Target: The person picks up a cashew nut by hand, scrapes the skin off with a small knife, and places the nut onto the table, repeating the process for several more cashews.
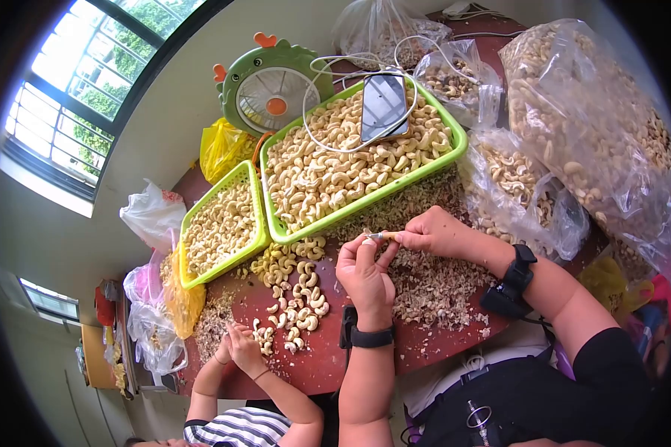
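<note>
My left hand (367, 279) is raised above the red table, its thumb and fingers pinched on a small cashew nut (368, 235). My right hand (429, 232) comes in from the right, closed round a small knife (384, 235) whose short metal tip meets the nut. Below my hands lies a heap of brown skin scraps (436, 290). Loose peeled cashews (303, 302) are spread on the table left of my left hand. Behind them stands a large green basket (365, 207) full of cashews, with a phone (385, 108) on top.
A co-worker's hands (238, 346) are at the table's lower left edge. A smaller green basket (227, 262) of cashews stands at the left. Behind are a green fan (272, 89) and a white cable. Clear bags (574, 112) of nuts fill the right side.
</note>
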Available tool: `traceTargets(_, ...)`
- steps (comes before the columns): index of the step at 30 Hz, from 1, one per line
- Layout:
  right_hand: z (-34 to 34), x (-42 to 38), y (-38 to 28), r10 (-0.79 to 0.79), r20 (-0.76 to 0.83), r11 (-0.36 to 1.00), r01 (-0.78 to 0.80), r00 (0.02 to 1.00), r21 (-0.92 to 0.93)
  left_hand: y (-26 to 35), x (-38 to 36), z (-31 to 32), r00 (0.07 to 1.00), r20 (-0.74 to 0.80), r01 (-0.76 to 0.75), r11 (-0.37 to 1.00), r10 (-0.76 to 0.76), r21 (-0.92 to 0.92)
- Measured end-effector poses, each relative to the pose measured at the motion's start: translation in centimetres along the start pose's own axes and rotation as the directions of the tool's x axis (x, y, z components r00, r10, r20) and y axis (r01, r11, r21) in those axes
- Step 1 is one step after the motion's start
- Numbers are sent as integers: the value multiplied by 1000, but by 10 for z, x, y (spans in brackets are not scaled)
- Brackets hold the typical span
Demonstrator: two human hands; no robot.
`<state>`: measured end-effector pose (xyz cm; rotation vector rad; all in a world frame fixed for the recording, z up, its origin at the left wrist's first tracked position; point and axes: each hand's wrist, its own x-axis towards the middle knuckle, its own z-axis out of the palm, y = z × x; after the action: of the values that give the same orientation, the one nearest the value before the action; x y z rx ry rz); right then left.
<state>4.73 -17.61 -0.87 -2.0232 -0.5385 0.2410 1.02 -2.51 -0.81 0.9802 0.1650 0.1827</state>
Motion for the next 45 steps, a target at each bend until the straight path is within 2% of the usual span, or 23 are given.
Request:
traceTargets(3, 1, 0, -1, 44, 3, 999, -44, 999, 32, -1, 0, 1, 999, -12, 33, 997, -34, -70)
traceTargets(5, 3, -1, -1, 14, -59, 994, -8, 998, 109, -3, 2, 1, 996, -7, 82, 990, -84, -118)
traceTargets(8, 3, 0, -1, 29, -39, 995, -26, 999, 92, -3, 3, -2, 990, -13, 136, 976, -141, -167)
traceTargets(12, 4, 0, -3, 35, -20, 996, -33, 999, 83, 3, 2, 1, 990, -35, 132, 978, -140, -161)
traceTargets(14, 4, 0, -2, 91, 1, 990, -90, 996, 107, 3, 2, 0, 993, -8, 113, 985, -115, -131)
traceTargets(24, 4, 0, 0, 41, -25, 991, -37, 999, 128, -2, 3, -3, 997, -19, 68, 991, -71, -114)
traceTargets(29, 3, 0, -3, 115, -10, 977, -111, 993, 183, -3, 4, -5, 988, 25, 155, 963, -153, -219)
traceTargets(35, 3, -1, -4, 168, 32, 963, -171, 985, 209, -1, 5, -6, 983, -5, 179, 955, -185, -236)
traceTargets(45, 2, -1, -4, 117, 10, 985, -117, 993, 129, 0, 5, -4, 988, -18, 148, 973, -153, -176)
